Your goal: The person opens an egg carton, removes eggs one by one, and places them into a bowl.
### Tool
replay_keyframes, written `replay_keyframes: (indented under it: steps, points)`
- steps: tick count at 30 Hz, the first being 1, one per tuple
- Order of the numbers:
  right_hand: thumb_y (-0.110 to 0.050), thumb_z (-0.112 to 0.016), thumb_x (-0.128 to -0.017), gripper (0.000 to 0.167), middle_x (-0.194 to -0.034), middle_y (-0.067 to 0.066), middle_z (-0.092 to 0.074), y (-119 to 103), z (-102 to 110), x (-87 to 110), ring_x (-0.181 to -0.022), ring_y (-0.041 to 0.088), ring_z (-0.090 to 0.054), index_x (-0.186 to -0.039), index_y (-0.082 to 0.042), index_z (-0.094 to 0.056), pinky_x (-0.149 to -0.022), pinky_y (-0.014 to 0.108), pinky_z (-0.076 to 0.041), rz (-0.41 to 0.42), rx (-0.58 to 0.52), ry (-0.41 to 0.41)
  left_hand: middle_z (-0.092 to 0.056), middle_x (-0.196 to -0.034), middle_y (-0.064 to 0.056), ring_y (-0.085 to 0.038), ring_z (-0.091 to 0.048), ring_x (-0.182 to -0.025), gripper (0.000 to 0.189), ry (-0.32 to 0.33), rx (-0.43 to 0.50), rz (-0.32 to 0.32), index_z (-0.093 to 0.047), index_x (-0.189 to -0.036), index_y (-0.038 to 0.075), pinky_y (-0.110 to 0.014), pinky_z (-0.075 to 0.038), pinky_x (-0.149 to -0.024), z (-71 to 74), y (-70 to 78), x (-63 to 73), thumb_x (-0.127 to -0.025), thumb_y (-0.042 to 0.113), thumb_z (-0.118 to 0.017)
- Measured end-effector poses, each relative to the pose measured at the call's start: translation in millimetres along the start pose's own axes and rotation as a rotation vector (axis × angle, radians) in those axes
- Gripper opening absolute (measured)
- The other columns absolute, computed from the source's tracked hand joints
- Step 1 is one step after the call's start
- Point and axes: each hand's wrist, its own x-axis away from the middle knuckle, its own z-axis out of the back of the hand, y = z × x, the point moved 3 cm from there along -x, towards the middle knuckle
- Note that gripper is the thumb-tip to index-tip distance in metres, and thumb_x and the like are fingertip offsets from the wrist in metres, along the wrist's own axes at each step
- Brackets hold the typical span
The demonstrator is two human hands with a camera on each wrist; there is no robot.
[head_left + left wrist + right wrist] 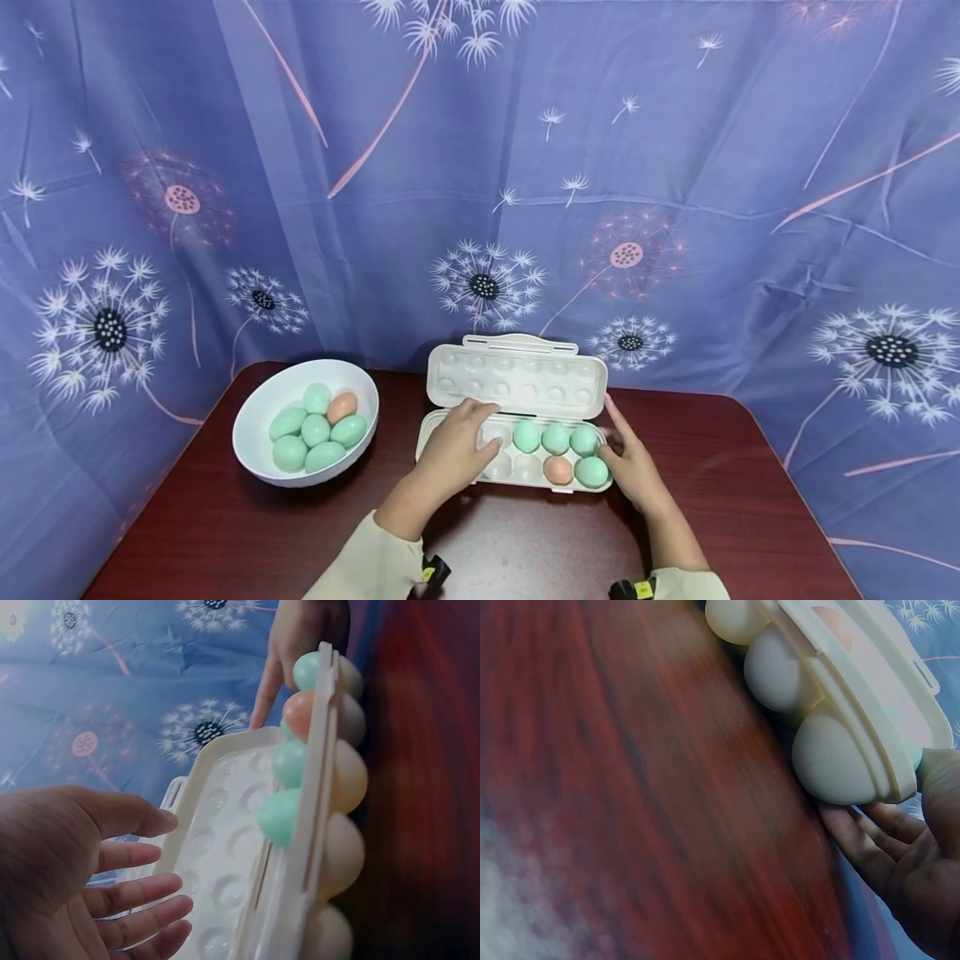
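Note:
A cream plastic egg carton (512, 468) lies on the table with its lid (517, 382) raised at the back. In its right part, three green eggs (556, 438) fill back-row cups, and an orange egg (557, 470) and a green egg (592, 472) sit in front. Over the left cups hovers my left hand (454, 446); its fingers (139, 896) are spread and hold nothing. At the carton's right end, my right hand (636, 473) grips the edge, thumb at the rim and fingers (862, 844) under and along the end. Its index finger reaches toward the lid.
To the left, a white bowl (251, 450) holds several green eggs (289, 452) and one orange egg (342, 407). Everything stands on a dark red wooden table (750, 508). A blue curtain (420, 217) with dandelion print hangs right behind it and along both sides.

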Motion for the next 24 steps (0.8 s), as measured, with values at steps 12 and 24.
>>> replay_keyframes:
  steps: [12, 24]
  points:
    - [0.009, -0.054, -0.094, 0.085, -0.122, 0.025, -0.066, -1, 0, 0.3, -0.099, 0.007, -0.061, -0.162, -0.028, -0.020, -0.081, 0.018, -0.050, -0.027, 0.003, -0.003, -0.065, -0.122, -0.005, -0.024, -0.066, -0.110, 0.048, 0.052, 0.054, 0.027, -0.064, -0.132, 0.011, -0.041, -0.055, -0.091, -39.1, 2.4, -11.6, -0.087, 0.023, -0.075]
    - [0.010, -0.054, -0.093, 0.085, -0.121, 0.027, -0.067, -1, 0, 0.2, -0.099, 0.007, -0.061, -0.163, -0.025, -0.020, -0.081, 0.018, -0.050, 0.001, -0.020, -0.006, -0.064, -0.121, -0.006, -0.020, -0.064, -0.102, 0.051, 0.049, -0.012, 0.025, -0.063, -0.134, 0.010, -0.037, -0.055, -0.090, -60.2, 1.3, -20.2, -0.088, 0.027, -0.076]
